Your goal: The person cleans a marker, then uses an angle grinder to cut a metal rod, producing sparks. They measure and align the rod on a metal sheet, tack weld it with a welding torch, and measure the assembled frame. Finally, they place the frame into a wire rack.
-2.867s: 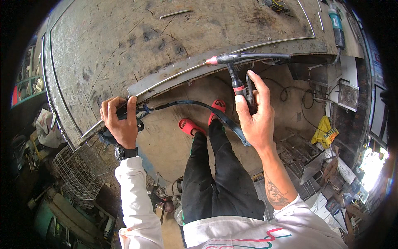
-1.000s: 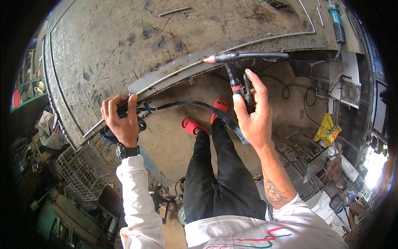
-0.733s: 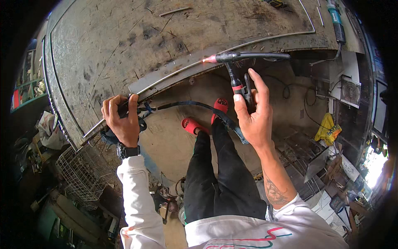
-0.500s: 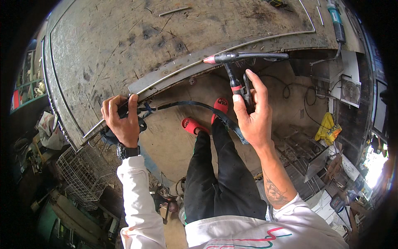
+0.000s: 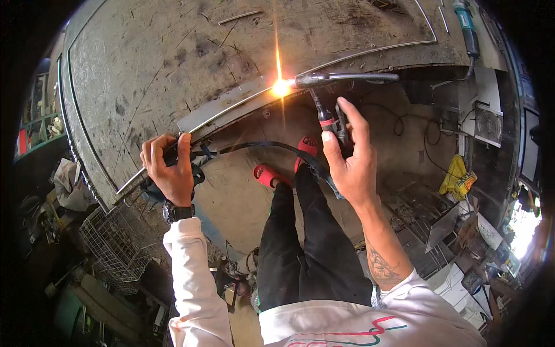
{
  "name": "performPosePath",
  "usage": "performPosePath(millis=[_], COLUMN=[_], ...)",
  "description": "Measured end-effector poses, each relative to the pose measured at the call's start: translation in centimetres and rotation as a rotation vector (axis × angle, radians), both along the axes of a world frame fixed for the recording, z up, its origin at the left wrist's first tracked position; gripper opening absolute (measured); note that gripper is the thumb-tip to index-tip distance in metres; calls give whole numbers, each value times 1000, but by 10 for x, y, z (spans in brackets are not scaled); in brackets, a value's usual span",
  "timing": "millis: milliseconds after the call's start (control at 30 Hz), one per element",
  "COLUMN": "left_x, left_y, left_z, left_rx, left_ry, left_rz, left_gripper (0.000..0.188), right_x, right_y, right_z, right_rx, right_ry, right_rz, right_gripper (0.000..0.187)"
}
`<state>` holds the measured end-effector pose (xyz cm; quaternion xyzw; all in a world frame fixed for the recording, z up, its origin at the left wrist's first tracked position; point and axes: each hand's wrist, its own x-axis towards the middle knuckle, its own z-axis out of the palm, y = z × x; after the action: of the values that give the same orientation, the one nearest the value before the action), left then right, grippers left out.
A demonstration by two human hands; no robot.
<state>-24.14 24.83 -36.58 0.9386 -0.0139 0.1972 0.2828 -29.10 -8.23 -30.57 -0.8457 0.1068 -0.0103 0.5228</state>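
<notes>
My right hand (image 5: 355,159) is wrapped round the black handle of a TIG welding torch (image 5: 325,114), with the thumb and a finger up along its sides. A bright arc (image 5: 281,88) burns at the torch's nozzle, on a thin metal rod (image 5: 231,109) bent into a large frame. The glare hides the exact contact point. Beneath the rod, along the table edge, lies a flat grey metal strip (image 5: 199,118). My left hand (image 5: 169,168) grips the rod at the near edge, left of the strip; something dark between its fingers is partly hidden.
The worn worktable (image 5: 156,58) bears a short loose rod (image 5: 238,17) and an angle grinder (image 5: 468,29) at the far right. A dark hose (image 5: 260,143) sags below the edge, above my red sandals. A wire basket (image 5: 113,248) stands lower left; a yellow bag (image 5: 457,176) lies right.
An arc has lit at the torch's nozzle, and the surroundings look darker. My right hand and the torch have shifted slightly left; my left hand stays in place.
</notes>
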Motion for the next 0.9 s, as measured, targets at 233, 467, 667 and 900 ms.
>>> performPosePath(millis=[233,467,667,900], left_x=[-6,2,-2,25], left_y=[12,28,56,34], left_z=[22,32,43,191], left_rx=[-130,2,110,78], left_ry=[142,221,198,217], left_rz=[-48,-144,-204,-280], left_gripper=[19,15,19,28], right_x=[-20,-52,-74,-99], right_y=[-26,-63,-88,-111], right_z=[7,91,130,159], right_rx=[209,276,204,236], right_ry=[5,24,-95,-254], right_rz=[-170,-387,-481,-731], right_gripper=[61,57,57,52])
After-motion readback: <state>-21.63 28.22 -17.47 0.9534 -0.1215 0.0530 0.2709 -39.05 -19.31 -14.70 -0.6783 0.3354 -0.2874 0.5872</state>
